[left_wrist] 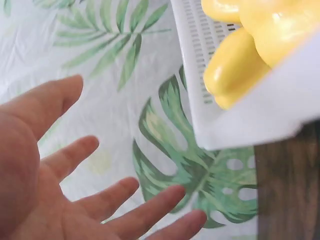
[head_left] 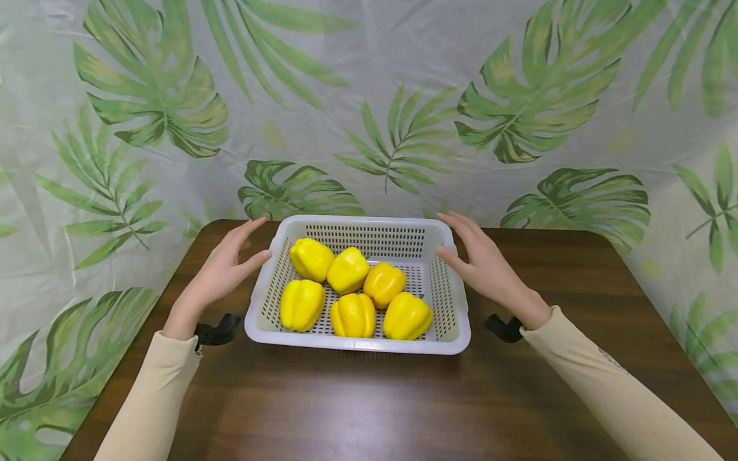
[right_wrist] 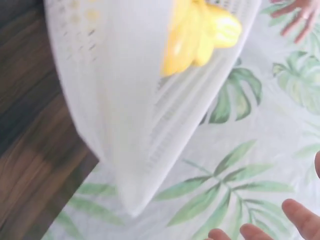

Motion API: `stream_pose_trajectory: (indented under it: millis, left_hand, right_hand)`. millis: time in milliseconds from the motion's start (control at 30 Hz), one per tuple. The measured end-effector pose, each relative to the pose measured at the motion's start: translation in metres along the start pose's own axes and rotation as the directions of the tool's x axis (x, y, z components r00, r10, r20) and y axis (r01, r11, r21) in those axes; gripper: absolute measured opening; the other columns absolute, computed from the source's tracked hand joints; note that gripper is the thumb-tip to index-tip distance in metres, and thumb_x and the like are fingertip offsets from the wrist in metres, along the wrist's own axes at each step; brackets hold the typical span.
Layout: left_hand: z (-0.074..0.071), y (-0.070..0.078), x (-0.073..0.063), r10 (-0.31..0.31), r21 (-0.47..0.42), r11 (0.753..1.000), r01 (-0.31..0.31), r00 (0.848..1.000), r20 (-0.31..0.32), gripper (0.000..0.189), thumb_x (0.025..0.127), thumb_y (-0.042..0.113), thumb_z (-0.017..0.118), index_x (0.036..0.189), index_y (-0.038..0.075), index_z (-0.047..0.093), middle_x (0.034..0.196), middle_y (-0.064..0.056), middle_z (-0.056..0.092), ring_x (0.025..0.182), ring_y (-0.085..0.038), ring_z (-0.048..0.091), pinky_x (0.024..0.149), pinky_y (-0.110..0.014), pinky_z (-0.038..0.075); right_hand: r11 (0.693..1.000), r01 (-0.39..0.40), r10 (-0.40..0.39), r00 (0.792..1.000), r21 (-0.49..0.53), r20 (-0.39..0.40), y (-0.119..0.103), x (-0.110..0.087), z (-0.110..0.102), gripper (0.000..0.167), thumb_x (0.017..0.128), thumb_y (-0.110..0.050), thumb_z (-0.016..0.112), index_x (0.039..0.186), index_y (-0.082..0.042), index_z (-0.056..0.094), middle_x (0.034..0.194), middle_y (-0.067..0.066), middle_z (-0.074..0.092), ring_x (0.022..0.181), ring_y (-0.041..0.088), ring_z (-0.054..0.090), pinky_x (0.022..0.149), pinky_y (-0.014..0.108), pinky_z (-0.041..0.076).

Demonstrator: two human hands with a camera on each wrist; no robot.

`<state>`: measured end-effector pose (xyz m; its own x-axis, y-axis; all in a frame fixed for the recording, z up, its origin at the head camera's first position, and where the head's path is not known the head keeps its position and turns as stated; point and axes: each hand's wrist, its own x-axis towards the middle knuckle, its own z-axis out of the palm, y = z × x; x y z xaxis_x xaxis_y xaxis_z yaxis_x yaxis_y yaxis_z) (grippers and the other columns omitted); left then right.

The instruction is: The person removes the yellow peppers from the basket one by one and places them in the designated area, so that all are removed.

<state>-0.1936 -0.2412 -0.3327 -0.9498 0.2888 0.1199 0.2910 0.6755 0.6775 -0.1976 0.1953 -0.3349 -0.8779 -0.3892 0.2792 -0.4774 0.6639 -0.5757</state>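
Note:
A white slotted plastic basket (head_left: 357, 346) stands on the table between the two hands. Several yellow bell peppers (head_left: 302, 305) lie loosely inside it, grouped toward the left and middle. At the basket's left side is my left hand (head_left: 221, 264), its thumb tip right by the rim. The left wrist view has that palm (left_wrist: 55, 190) with fingers spread and nothing in them. My right hand (head_left: 487, 266) is held at the right side, fingers extended and thumb overlapping the rim in the head view. Only some fingertips (right_wrist: 300, 217) of it show in the right wrist view.
The dark brown wooden table (head_left: 357, 410) reaches out on both sides and in front of the basket. Behind it hangs a pale cloth (head_left: 415, 57) printed with green leaves. Black straps (head_left: 216, 330) sit at both wrists, below beige sleeves.

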Motion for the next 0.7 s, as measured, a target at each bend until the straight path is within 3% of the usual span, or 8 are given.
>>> stream_pose_trajectory:
  millis: [200, 467, 600, 700]
  left_hand:
    - [-0.004, -0.021, -0.004, -0.037, -0.168, 0.985, 0.051, 0.996, 0.083, 0.068, 0.098, 0.028, 0.056, 0.153, 0.017, 0.019, 0.155, -0.017, 0.016, 0.127, -0.048, 0.037, 0.098, -0.060, 0.035]
    - [0.004, -0.050, 0.002, -0.006, -0.364, 0.929, 0.073, 0.983, 0.182, 0.064, 0.099, 0.020, 0.052, 0.153, 0.011, 0.018, 0.152, -0.025, 0.017, 0.132, -0.047, 0.030, 0.096, -0.061, 0.036]
    - [0.011, -0.061, 0.006, 0.005, -0.427, 0.899, 0.091, 0.976, 0.218, 0.063, 0.100, 0.019, 0.050, 0.153, 0.011, 0.017, 0.152, -0.026, 0.016, 0.135, -0.045, 0.025, 0.096, -0.062, 0.035]
    - [0.016, -0.067, 0.009, 0.019, -0.441, 0.893, 0.088, 0.972, 0.233, 0.062, 0.101, 0.019, 0.049, 0.153, 0.012, 0.017, 0.152, -0.026, 0.019, 0.133, -0.044, 0.030, 0.094, -0.060, 0.039]
  right_hand:
    - [0.992, -0.011, 0.008, 1.000, 0.129, 0.021, -0.008, 0.008, 0.010, 0.059, 0.098, -0.033, 0.053, 0.150, -0.014, 0.030, 0.151, 0.012, 0.028, 0.132, 0.035, 0.033, 0.104, 0.054, 0.029]
    - [0.959, -0.057, 0.043, 0.997, 0.276, 0.058, -0.016, 0.015, 0.024, 0.056, 0.099, -0.028, 0.053, 0.148, -0.014, 0.033, 0.151, 0.011, 0.031, 0.127, 0.037, 0.041, 0.101, 0.052, 0.035]
    - [0.934, -0.110, 0.081, 0.992, 0.340, 0.098, -0.019, 0.018, 0.031, 0.055, 0.099, -0.028, 0.053, 0.149, -0.015, 0.033, 0.150, 0.014, 0.031, 0.126, 0.037, 0.042, 0.099, 0.054, 0.038]
    - [0.914, -0.157, 0.116, 0.985, 0.375, 0.131, -0.019, 0.020, 0.036, 0.055, 0.099, -0.028, 0.052, 0.149, -0.016, 0.032, 0.149, 0.016, 0.031, 0.127, 0.037, 0.042, 0.098, 0.055, 0.038]
